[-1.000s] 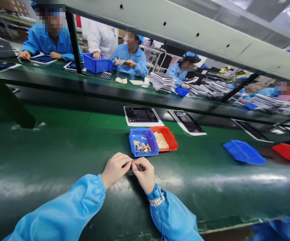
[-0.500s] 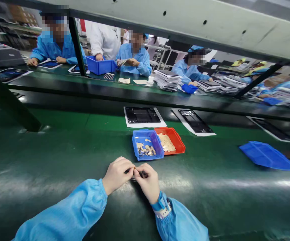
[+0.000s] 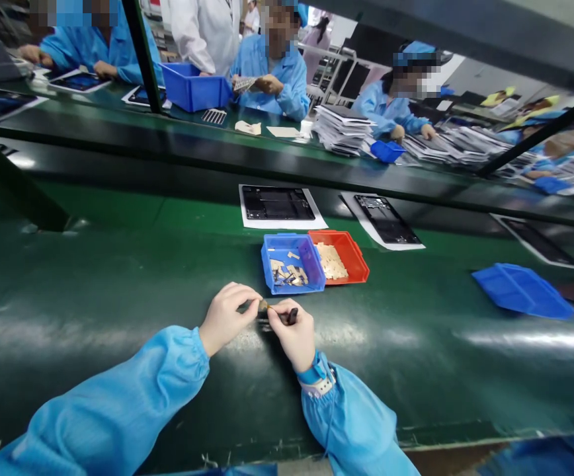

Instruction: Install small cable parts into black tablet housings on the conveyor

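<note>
Thumb and forefinger of my left hand (image 3: 231, 316) pinch a small tan piece (image 3: 262, 305), its kind too small to tell. Close by on the right, my right hand (image 3: 294, 334) is closed on a short dark object (image 3: 292, 316), mostly hidden in the fingers; its fingertips meet the tan piece's edge. Both hands are just above the green work surface (image 3: 118, 284). Beyond them stands a blue bin (image 3: 267, 264) with loose tan and dark small pieces inside. Against its right side is a red bin (image 3: 359, 261) holding a heap of flat tan pieces (image 3: 330, 260).
Behind the bins, dark tablet-like panels (image 3: 280, 203) (image 3: 387, 219) lie on white sheets. Farther right rests another blue bin (image 3: 522, 291). A raised shelf (image 3: 207, 149) with dark posts (image 3: 141, 56) crosses the far side, where co-workers in blue sit by paper stacks (image 3: 342, 132).
The view has dipped, so the bench's near edge shows. My fingertips have moved slightly apart, and the tan piece between them is now visible. The dark object's end sticks up more from my right hand.
</note>
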Available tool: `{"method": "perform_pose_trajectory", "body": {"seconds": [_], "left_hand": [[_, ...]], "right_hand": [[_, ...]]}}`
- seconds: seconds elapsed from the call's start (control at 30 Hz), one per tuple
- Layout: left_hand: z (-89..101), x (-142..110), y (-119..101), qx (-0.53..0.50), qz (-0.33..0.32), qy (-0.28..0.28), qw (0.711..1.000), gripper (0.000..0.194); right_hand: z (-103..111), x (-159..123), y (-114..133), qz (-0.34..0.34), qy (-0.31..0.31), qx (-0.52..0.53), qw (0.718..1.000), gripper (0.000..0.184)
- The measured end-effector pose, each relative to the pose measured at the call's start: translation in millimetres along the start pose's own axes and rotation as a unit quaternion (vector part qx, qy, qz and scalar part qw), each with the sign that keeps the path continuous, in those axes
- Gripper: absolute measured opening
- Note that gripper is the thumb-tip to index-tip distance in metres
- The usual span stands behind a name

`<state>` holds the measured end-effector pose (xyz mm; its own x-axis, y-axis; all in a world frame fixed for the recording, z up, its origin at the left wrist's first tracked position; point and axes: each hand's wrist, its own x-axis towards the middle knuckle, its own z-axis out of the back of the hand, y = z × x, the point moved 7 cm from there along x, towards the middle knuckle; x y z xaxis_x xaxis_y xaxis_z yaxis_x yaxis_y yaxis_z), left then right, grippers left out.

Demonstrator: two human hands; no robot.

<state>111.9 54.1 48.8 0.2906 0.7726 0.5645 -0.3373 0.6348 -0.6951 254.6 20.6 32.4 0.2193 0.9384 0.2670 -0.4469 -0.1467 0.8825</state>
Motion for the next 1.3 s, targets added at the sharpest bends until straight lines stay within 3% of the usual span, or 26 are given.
{"method": "perform_pose_trajectory", "body": {"seconds": [0.33, 0.57, 0.67, 0.77, 0.9, 1.0, 1.1, 1.17, 1.23, 1.3], "left_hand": [[-7.9, -4.1, -11.9, 0.046, -0.081, 0.048, 0.994, 0.014], [-9.3, -6.0, -11.2, 0.069, -0.087, 0.069, 0.991, 0.018], [-9.5, -5.1, -6.0, 0.043, -0.038, 0.058, 0.997, 0.015], [-9.3, -4.1, 10.0, -0.022, 0.067, 0.039, 0.997, 0.012], [-2.5, -9.2, 38.6, -0.124, 0.206, -0.017, 0.97, 0.008], [6.7, -6.4, 42.7, -0.149, 0.214, -0.045, 0.964, 0.01], [6.1, 17.5, 28.7, -0.18, 0.174, -0.037, 0.968, 0.013], [-7.4, 47.8, 12.8, -0.168, 0.138, -0.001, 0.976, 0.015], [-36.2, 84.5, -6.5, -0.102, 0.092, 0.074, 0.988, 0.015], [-76.6, 117.8, -24.6, -0.017, 0.048, 0.163, 0.985, 0.016]], "right_hand": [[0.9, 0.5, -1.2, -0.003, -0.002, -0.005, 1.0, 0.015], [-2.3, -2.1, 5.3, 0.014, 0.016, -0.011, 1.0, 0.013], [-3.6, -3.3, 8.4, 0.021, 0.016, -0.012, 1.0, 0.011], [-0.8, -2.9, 9.1, 0.021, 0.003, -0.007, 1.0, 0.009], [10.2, -2.1, 5.5, 0.01, -0.037, 0.019, 0.999, 0.007], [19.4, -3.9, 2.6, -0.002, -0.067, 0.051, 0.996, 0.012], [30.3, -7.4, 1.3, -0.009, -0.107, 0.077, 0.991, 0.017], [41.1, -8.5, -0.4, -0.011, -0.151, 0.084, 0.985, 0.015], [56.0, -7.4, -5.0, -0.01, -0.209, 0.086, 0.974, 0.013], [74.6, -5.2, -13.2, -0.009, -0.274, 0.087, 0.958, 0.011]]}}
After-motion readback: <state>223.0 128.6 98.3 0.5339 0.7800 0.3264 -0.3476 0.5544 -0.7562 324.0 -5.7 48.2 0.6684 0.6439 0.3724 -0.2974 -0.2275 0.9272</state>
